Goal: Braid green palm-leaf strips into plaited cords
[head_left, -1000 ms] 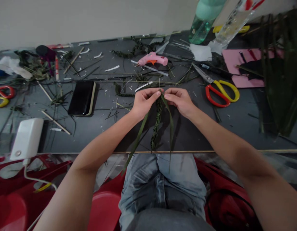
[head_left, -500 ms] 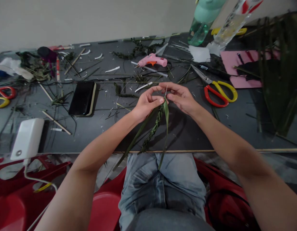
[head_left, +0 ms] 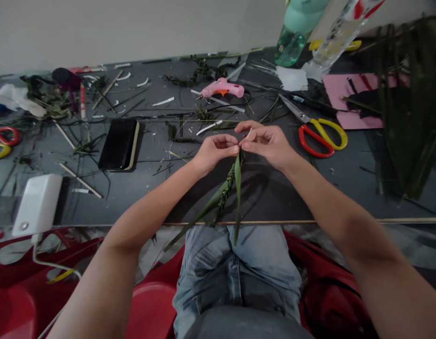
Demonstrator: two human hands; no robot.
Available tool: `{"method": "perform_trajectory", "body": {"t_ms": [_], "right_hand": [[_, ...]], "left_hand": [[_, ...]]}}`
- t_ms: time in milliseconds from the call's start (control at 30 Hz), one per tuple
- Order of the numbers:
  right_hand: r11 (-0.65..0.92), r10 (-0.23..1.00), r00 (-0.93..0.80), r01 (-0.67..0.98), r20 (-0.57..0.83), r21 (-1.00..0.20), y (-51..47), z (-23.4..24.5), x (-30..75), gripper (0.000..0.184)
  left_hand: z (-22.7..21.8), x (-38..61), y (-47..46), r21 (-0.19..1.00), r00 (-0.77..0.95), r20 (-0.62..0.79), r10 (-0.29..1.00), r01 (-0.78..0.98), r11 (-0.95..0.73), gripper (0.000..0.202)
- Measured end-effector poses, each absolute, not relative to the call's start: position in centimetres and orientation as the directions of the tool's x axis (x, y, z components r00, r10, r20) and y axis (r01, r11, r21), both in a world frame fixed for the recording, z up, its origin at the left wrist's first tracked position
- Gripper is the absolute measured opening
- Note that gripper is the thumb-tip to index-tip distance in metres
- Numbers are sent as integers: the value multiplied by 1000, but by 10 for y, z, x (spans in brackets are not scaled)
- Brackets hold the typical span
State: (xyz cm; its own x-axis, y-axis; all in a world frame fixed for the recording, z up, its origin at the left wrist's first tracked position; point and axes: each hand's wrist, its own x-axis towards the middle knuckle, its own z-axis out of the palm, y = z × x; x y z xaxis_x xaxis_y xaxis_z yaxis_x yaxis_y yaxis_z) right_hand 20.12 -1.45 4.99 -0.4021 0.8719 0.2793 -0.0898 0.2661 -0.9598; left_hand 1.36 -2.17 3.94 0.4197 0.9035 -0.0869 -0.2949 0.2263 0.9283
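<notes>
A braided green leaf strip [head_left: 226,188] hangs from my fingertips over the table's front edge, with two flat leaf ends trailing beside it. My left hand [head_left: 218,151] pinches its top between thumb and forefinger. Close against it, my right hand [head_left: 265,143] has thumb and forefinger closed on the same top end. A thin pale strip [head_left: 249,133] sticks up between the right fingers. Just where the fingertips meet, the leaf is hidden.
Right of my hands lie red and yellow scissors [head_left: 320,134]. Behind them is a pink glue gun [head_left: 225,88]. A black phone [head_left: 119,145] and white power bank [head_left: 39,202] lie left. A green bottle [head_left: 292,42] stands at the back. Leaf scraps litter the dark table [head_left: 281,202].
The tops of both hands have drawn closer together at the braid's end. The braid hangs more steeply, and the pale strip has tilted to the right.
</notes>
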Motion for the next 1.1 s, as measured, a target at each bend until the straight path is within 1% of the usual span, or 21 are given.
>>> {"method": "perform_trajectory", "body": {"t_ms": [67, 133, 300, 367, 400, 433, 467, 533, 567, 633, 733, 900, 967, 1033, 1100], "right_hand": [[256, 897, -362, -42, 253, -966, -14, 51, 202, 29], [261, 911, -328, -5, 248, -965, -13, 50, 202, 29], [312, 928, -246, 102, 280, -944, -13, 47, 199, 27], [270, 949, -190, 87, 250, -959, -14, 45, 195, 31], [210, 965, -172, 50, 198, -976, -15, 45, 193, 34], [117, 977, -179, 0, 115, -993, -16, 45, 191, 38], [-2, 976, -217, -50, 9, -999, -17, 45, 189, 43], [-242, 914, -358, -106, -190, -964, -19, 48, 187, 48], [-326, 872, -420, -117, -251, -938, -21, 49, 186, 47], [-400, 826, -481, -133, -294, -907, -23, 54, 186, 42], [-430, 803, -511, -136, -309, -892, -25, 62, 190, 34], [-426, 721, -614, -27, -321, -904, -25, 67, 194, 26], [-428, 711, -619, -3, -334, -904, -24, 66, 194, 23], [-416, 745, -577, -9, -335, -909, -23, 65, 195, 27], [-378, 781, -555, -53, -288, -924, -20, 65, 199, 39]], "left_hand": [[46, 10, -20, 968, 350, -72, 934, -200, 150, 44], [54, 7, -21, 986, 307, -72, 949, -123, 114, 40], [61, 7, -26, 994, 280, -96, 955, -23, 107, 40], [60, 8, -26, 992, 261, -113, 959, -19, 122, 37], [59, 8, -25, 991, 248, -120, 961, -31, 132, 34], [58, 7, -24, 988, 238, -130, 962, -54, 147, 32], [57, 6, -22, 983, 232, -143, 962, -83, 166, 30], [56, 4, -19, 968, 226, -176, 958, -137, 210, 27], [56, 3, -18, 961, 221, -195, 956, -152, 231, 26], [57, 1, -15, 954, 198, -229, 953, -152, 260, 25], [59, 0, -14, 945, 174, -274, 946, -136, 299, 23], [60, 1, -15, 926, 214, -294, 932, -177, 333, 24], [62, 1, -15, 922, 217, -311, 925, -168, 350, 26], [65, 1, -15, 915, 203, -347, 916, -143, 378, 24], [69, -1, -14, 909, 177, -368, 913, -136, 393, 20]]}}
